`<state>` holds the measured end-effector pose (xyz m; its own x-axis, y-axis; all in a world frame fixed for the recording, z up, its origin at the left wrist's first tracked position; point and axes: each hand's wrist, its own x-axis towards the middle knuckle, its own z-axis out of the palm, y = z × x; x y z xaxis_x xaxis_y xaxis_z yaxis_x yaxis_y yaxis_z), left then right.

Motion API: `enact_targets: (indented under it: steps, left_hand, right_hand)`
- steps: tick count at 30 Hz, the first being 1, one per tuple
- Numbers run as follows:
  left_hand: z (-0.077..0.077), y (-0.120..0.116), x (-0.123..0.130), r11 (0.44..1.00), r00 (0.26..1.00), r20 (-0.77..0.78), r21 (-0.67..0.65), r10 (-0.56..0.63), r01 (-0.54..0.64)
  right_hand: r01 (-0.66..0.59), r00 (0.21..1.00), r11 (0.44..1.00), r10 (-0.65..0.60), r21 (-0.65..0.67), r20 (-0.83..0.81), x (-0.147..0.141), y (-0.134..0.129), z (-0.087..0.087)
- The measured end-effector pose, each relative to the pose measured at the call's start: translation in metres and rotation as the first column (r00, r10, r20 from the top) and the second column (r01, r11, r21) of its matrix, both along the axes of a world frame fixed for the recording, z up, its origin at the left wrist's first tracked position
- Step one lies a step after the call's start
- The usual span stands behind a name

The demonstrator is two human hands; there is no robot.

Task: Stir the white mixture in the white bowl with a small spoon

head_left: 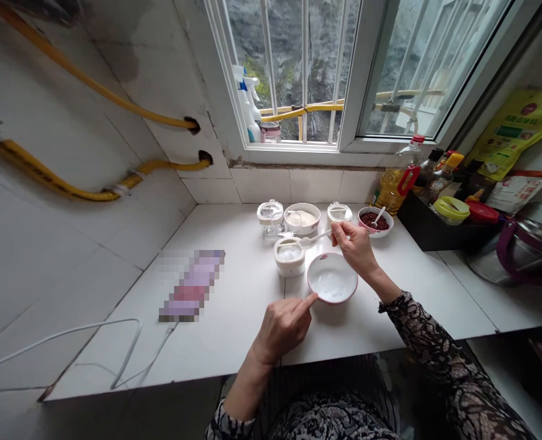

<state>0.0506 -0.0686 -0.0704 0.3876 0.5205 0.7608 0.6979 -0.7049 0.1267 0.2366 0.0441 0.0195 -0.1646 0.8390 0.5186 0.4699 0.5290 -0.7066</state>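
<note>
White spoon (pixel 311 239) pinched in right hand (pixel 355 247), bowl end leftward over jar (pixel 289 256) (left hand (pixel 283 327) curled, forefinger on bowl (pixel 332 278))

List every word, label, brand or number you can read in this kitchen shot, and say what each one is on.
No text here can be read.
Yellow-green packet by the wall: has print, too small and blurred.
White and red packet below it: print too small.
Oil bottle and the sauce bottles beside it: no label legible.
Flat object on the counter: pixelated, nothing shows.
Spray bottles on the sill: no print legible.
</note>
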Motion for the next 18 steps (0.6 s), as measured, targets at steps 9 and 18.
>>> enact_targets:
  steps: [9, 18]
  left_hand:
    - [0.0, 0.0, 0.0, 1.0, 1.0, -0.018, -0.001, 0.014, -0.014]
    - [0.002, -0.001, 0.0, 1.0, 1.0, -0.013, -0.006, 0.001, -0.001]
  right_hand:
    - [-0.128, 0.859, 0.915, -0.09, 0.382, 0.504, -0.028, -0.01, 0.004]
    - [0.068, 0.952, 0.933, -0.168, 0.355, 0.258, 0.014, -0.014, -0.006]
